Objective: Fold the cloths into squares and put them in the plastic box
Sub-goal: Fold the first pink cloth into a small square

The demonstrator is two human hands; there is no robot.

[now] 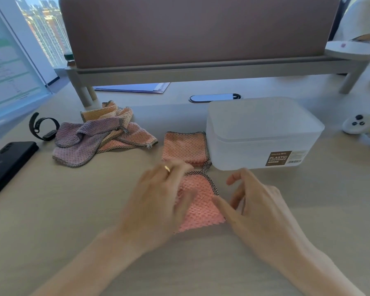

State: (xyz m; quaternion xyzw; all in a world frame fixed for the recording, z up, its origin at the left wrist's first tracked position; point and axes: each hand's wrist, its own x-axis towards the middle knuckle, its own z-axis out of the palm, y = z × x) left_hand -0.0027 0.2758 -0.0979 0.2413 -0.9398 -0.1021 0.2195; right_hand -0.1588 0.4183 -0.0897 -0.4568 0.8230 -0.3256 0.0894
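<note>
Flanking pink cloth (201, 201) edges: hands, both open.

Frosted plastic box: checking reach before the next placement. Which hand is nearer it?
Right. The right hand is just below the frosted plastic box; the left hand is farther left, over the pink cloth.

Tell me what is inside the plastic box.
Through the frosted walls of the plastic box nothing shows; the walls blur the view, so its floor cannot be confirmed. One folded pink cloth lies outside, beside it.

desk (51, 221): pale wood | divider (197, 28): mauve | window (45, 24): daylit towers
</note>
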